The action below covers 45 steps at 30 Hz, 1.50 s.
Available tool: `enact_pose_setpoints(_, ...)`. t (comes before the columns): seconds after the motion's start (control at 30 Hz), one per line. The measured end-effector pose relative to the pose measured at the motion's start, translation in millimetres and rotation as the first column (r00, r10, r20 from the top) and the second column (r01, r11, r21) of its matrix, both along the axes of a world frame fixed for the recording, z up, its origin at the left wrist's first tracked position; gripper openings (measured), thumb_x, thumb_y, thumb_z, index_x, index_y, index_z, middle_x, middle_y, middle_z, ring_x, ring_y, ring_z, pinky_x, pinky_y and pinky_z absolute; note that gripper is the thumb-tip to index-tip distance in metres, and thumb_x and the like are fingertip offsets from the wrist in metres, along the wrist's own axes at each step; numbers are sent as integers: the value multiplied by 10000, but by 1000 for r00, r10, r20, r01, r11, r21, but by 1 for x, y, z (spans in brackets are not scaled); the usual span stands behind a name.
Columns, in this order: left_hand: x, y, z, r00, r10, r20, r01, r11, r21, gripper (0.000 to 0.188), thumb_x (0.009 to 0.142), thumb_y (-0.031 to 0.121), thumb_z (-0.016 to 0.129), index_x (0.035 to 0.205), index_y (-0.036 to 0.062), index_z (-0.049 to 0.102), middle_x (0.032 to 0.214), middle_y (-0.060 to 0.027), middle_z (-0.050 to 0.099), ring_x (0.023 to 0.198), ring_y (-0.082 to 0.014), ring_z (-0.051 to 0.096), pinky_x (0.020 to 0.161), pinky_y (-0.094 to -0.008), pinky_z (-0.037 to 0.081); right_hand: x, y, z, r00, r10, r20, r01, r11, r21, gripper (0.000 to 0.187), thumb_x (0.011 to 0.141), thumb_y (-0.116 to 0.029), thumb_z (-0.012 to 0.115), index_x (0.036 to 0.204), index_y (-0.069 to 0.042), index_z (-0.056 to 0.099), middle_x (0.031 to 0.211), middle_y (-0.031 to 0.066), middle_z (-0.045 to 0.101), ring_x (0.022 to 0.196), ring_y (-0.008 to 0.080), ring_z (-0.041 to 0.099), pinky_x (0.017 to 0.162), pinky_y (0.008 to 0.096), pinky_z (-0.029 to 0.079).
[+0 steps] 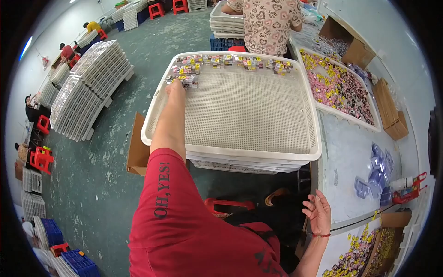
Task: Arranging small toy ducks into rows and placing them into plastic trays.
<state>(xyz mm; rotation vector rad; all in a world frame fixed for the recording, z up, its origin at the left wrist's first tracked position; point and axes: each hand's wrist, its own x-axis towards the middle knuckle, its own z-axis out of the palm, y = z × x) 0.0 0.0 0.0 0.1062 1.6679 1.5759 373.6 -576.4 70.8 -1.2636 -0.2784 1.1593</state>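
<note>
Packets (191,82) in white tray (249,115), partly covered, details indistinct

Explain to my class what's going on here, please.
Someone in a red shirt reaches the left hand to small packs grouped along the far edge and far-left corner of a white perforated tray; its grip is hidden. The right hand is loosely open near the worktable edge. Loose pink, yellow and dark pieces lie farther right.

You wear a red short-sleeved shirt (198,240). Black block capitals run lengthwise along its left sleeve (180,184); more dark lettering (268,264) shows at the near right. Trousers (284,217) look black. Thin red bracelet (320,235) below your right hand (317,211).
</note>
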Motion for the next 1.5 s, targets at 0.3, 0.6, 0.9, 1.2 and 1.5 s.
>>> enact_pose_setpoints(0.3, 11, 31, -22, 998, -50, -44, 44, 991, -124, 505, 667, 298, 861, 1032, 9, 663, 1009, -93, 699, 825, -185, 668, 721, -328, 546, 5, -9, -11, 997, -72, -2, 72, 997, -15, 343, 979, -125, 520, 1306, -33, 473, 1065, 125, 623, 851, 198, 678, 649, 306, 605)
enact_pose_setpoints(0.6, 42, -22, 2, 796, -313, -517, 68, 897, -437, 685, 784, 434, 727, 1265, 3, 498, 1298, -166, 510, 1218, -289, 480, 987, -446, 419, 7, -16, -19, 998, -61, -4, 61, 998, -34, 333, 981, -124, 516, 1302, -41, 481, 1077, 120, 627, 862, 198, 677, 660, 310, 605)
enact_pose_setpoints(0.9, 69, -88, -33, 114, -242, -964, 720, 688, -87, 515, 928, 342, 529, 1250, -54, 454, 1242, -234, 511, 1168, -390, 467, 1008, -488, 358, 4, -24, -26, 999, -38, -30, 37, 999, -31, 335, 977, -123, 525, 1300, -40, 487, 1063, 115, 635, 854, 193, 676, 668, 306, 600)
enact_pose_setpoints(1.2, 92, -84, -25, -169, -454, -875, 615, 645, -454, 676, 947, 498, 416, 1309, -73, 414, 1368, -253, 443, 1289, -401, 393, 1097, -467, 285, 4, -31, -33, 995, -104, -7, 103, 993, -50, 344, 967, -135, 548, 1293, -37, 500, 1035, 109, 643, 841, 189, 678, 643, 292, 602)
enact_pose_setpoints(1.5, 89, -91, -21, -113, -286, -951, 774, 574, -265, 630, 945, 402, 496, 1351, -68, 394, 1362, -276, 450, 1274, -403, 420, 1094, -428, 321, 3, -32, -39, 994, -110, -20, 109, 992, -58, 307, 971, -117, 535, 1268, -43, 522, 1038, 111, 645, 836, 189, 679, 645, 292, 600)
